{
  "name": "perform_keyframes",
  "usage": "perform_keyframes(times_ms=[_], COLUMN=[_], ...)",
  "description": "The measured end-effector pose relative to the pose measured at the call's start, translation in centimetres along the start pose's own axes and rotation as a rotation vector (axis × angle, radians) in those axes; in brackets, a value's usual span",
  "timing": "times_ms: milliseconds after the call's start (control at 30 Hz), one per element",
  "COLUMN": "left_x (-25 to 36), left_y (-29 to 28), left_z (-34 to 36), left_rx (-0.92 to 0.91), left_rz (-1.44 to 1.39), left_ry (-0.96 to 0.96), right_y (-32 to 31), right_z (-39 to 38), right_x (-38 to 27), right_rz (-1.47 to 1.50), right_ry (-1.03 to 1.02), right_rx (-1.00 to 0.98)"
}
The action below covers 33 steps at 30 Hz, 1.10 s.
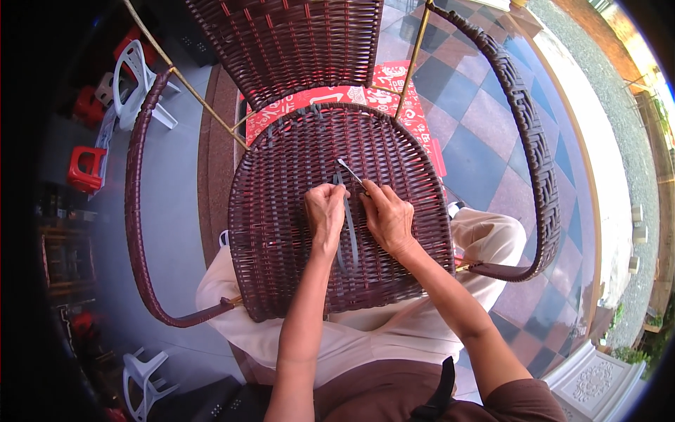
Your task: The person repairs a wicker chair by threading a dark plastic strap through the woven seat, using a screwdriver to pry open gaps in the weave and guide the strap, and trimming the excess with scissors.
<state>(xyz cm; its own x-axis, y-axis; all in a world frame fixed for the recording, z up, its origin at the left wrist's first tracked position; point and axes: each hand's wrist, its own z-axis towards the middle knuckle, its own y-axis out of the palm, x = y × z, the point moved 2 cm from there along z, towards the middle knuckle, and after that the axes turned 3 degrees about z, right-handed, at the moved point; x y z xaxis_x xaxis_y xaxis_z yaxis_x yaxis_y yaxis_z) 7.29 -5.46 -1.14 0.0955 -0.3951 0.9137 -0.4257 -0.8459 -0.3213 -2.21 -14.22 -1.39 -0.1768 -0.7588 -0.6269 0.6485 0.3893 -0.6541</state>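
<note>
A dark brown woven chair seat lies across my lap, with its woven backrest pointing away from me. Over the middle of the seat my left hand pinches a flat grey strip, which loops down between my forearms. Just to the right, my right hand grips a slim metal tool with a flattened bright tip. That tip points up and left, close to the weave above my left fingertips. The tool's handle is mostly hidden in my fingers. Short grey pieces run through the weave near the seat's far edge.
Wrapped armrests curve out at the left and right. Gold metal rods join them to the frame. Behind the seat is a red patterned cover. A white plastic chair and a red stool stand left.
</note>
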Motion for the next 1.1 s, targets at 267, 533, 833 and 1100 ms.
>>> perform_keyframes(times_ms=[267,533,833,1100], left_x=[0.4,-0.6,-0.8,-0.4], left_y=[0.3,0.7,0.6,1.0], left_z=[-0.1,0.2,0.8,0.5], left_rx=[0.031,0.105,0.073,0.116], left_rz=[-0.02,0.036,0.12,0.076], left_ry=[0.04,0.097,0.017,0.065], right_y=[0.0,-0.1,-2.3,-2.4], right_z=[0.0,0.2,2.6,4.3], right_x=[0.1,-0.3,-0.4,-0.8], right_rz=[-0.014,-0.011,0.042,-0.027], right_ry=[-0.005,0.047,0.142,0.142], right_rx=[-0.006,-0.053,-0.09,-0.272])
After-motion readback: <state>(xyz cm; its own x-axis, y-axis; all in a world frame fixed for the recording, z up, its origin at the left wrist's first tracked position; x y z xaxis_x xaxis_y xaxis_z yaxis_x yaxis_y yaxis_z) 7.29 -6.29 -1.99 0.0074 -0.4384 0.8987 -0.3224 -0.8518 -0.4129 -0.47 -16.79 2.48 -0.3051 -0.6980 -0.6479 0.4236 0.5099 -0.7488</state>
